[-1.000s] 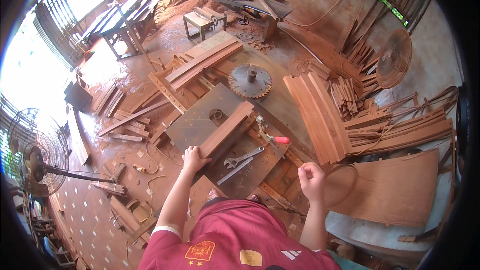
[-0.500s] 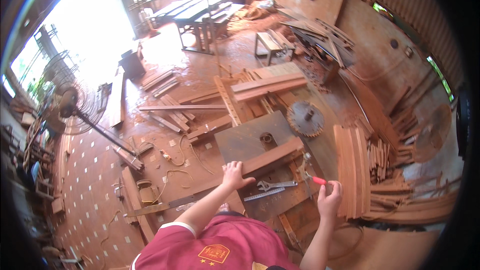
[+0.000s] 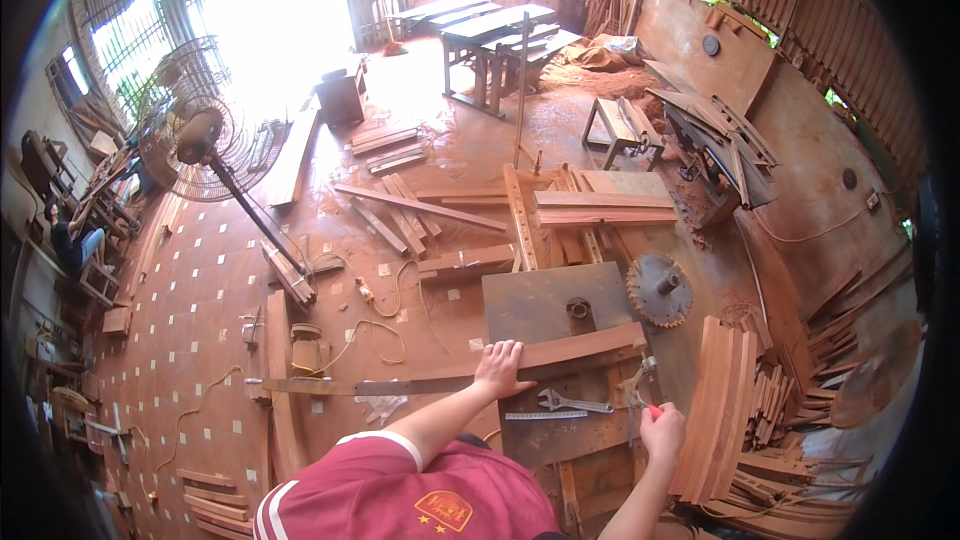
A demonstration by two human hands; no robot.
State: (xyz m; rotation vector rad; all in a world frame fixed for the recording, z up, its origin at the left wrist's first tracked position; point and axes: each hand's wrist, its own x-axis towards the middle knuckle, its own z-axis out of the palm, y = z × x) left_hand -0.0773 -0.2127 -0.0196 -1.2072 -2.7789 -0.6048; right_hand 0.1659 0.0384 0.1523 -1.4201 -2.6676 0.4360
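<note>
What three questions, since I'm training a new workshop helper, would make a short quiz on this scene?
1. True or false: the left hand rests on the long wooden board.
2. What colour is the handle that the right hand holds?
3. Where is the round toothed saw blade?
a) Under the left hand
b) Just beyond the board's right end
c) On the floor below the fan

Key: 1. True. 2. Red. 3. b.
</note>
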